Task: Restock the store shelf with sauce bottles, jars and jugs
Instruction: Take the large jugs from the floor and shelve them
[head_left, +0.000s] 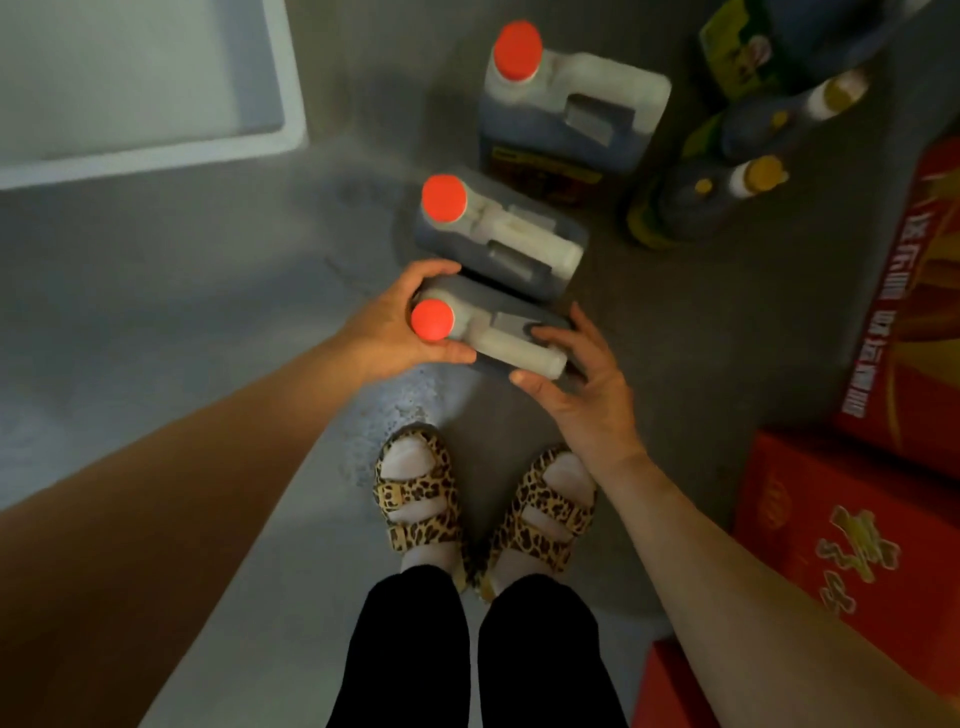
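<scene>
Both hands held nearest jug (498, 332) above floor (208, 312): L hand (395, 327) wrapped round neck by red cap, R hand (576, 384) curled on handle end. 2nd jug (509, 244) just behind.

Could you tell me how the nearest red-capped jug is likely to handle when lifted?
Probably heavy: the nearest jug looks full of dark liquid, and both the left hand and right hand grip it. Its squarish body should resist rolling. Smooth plastic may be slippery.
</scene>
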